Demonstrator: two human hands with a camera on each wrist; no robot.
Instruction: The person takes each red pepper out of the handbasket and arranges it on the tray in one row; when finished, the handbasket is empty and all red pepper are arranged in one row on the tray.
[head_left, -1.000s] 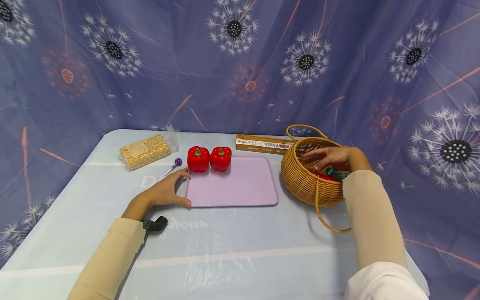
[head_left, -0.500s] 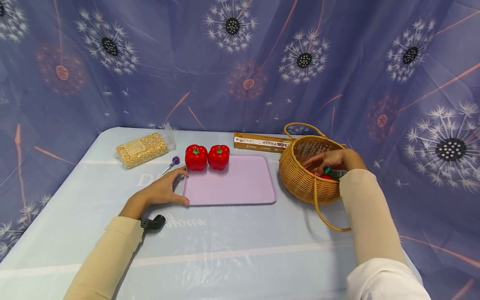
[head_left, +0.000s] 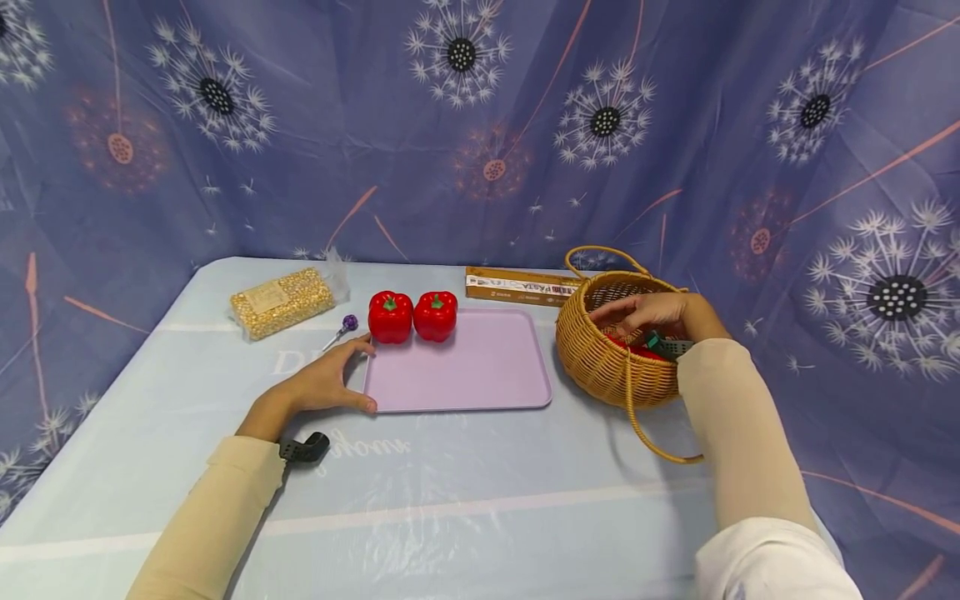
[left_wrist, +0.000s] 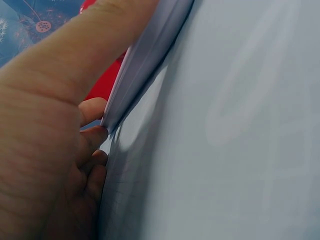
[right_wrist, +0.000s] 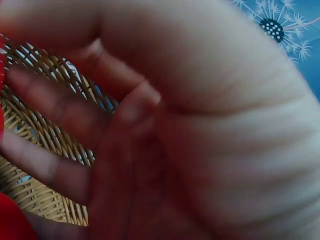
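My left hand (head_left: 322, 386) holds the left end of a lilac tray (head_left: 487, 375), its thumb at the near corner and its fingers along the side rim. Two shiny red bell peppers, one left (head_left: 390, 321) and one right (head_left: 437, 317), stand side by side at the tray's back left corner. Inside a round wicker basket (head_left: 596, 367), my right hand (head_left: 651, 311) pinches a red thing with pale dots (right_wrist: 1, 95), mostly outside the right wrist view. Another smooth red surface (right_wrist: 12, 222) shows below the fingers; its kind is hidden.
A bag of yellow corn kernels (head_left: 281, 303) lies back left, with a purple-wrapped lollipop (head_left: 348, 323) near my left fingers. A long pasta box (head_left: 517, 287) lies behind the tray. One basket handle (head_left: 645, 433) hangs down in front.
My right hand dipped deeper into the basket, then rose slightly with its fingers at something red. My left hand stays at the tray. The view has shifted slightly.
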